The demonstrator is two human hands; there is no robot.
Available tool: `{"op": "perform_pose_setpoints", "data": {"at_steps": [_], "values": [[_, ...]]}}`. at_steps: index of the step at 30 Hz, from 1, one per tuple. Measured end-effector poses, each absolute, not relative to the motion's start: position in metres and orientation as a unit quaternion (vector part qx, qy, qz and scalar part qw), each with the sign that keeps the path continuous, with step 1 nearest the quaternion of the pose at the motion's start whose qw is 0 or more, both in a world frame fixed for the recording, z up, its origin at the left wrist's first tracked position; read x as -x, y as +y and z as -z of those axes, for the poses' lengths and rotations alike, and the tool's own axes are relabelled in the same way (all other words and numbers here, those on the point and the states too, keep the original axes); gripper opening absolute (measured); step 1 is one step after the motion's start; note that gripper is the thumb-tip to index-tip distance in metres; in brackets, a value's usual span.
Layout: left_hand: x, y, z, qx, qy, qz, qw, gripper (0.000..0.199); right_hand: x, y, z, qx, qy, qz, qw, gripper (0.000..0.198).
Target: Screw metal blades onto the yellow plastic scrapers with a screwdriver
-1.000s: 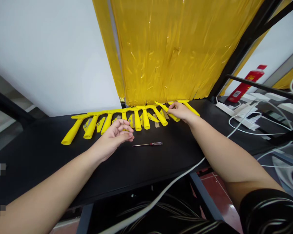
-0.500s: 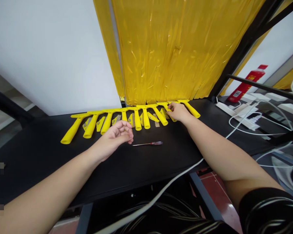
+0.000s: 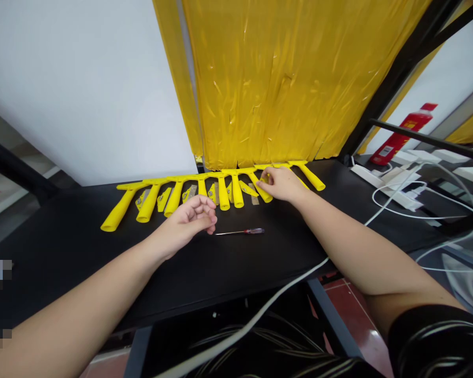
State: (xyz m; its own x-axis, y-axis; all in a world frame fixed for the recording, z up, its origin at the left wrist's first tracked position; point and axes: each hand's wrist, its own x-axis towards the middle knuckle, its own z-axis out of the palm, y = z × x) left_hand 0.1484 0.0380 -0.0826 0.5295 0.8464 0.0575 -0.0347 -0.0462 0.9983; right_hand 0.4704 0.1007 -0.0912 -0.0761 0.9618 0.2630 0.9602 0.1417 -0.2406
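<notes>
A row of yellow plastic scraper handles lies along the back of the black tabletop. Among them are small yellow clamp pieces with screws and thin metal blades. My right hand reaches into the right part of the row, thumb and fingers bent together over a handle; what they grip is hidden. My left hand hovers in front of the middle handles, fingers loosely curled and holding nothing. A screwdriver with a clear handle lies just right of its fingertips.
Yellow plastic sheeting and a white panel rise behind the table. To the right stand a red bottle and a white power strip with cables. A pale cable crosses the front edge.
My right hand has shifted slightly left along the row and now covers the small clamp piece there. My left hand stays nearly still. The whole view has moved slightly.
</notes>
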Motion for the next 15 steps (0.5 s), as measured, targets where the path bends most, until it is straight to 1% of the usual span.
{"op": "perform_pose_setpoints", "data": {"at_steps": [3, 5, 7, 11, 13, 15], "values": [[-0.149, 0.038, 0.083, -0.631, 0.332, -0.358, 0.603, 0.025, -0.453, 0.092, 0.089, 0.657, -0.745, 0.025, 0.109, 0.051], [-0.148, 0.039, 0.084, -0.635, 0.335, -0.356, 0.598, 0.025, -0.446, 0.090, 0.089, 0.657, -0.750, 0.042, 0.074, 0.054], [-0.147, 0.040, 0.085, -0.640, 0.337, -0.352, 0.594, 0.025, -0.442, 0.089, 0.089, 0.659, -0.749, 0.042, 0.060, 0.054], [-0.146, 0.042, 0.087, -0.648, 0.340, -0.343, 0.590, 0.026, -0.443, 0.091, 0.089, 0.671, -0.737, 0.019, 0.085, 0.050], [-0.146, 0.042, 0.087, -0.650, 0.340, -0.341, 0.588, 0.025, -0.444, 0.092, 0.090, 0.677, -0.726, -0.006, 0.119, 0.047], [-0.146, 0.041, 0.086, -0.651, 0.341, -0.341, 0.586, 0.025, -0.445, 0.094, 0.090, 0.680, -0.712, -0.049, 0.172, 0.041]]}}
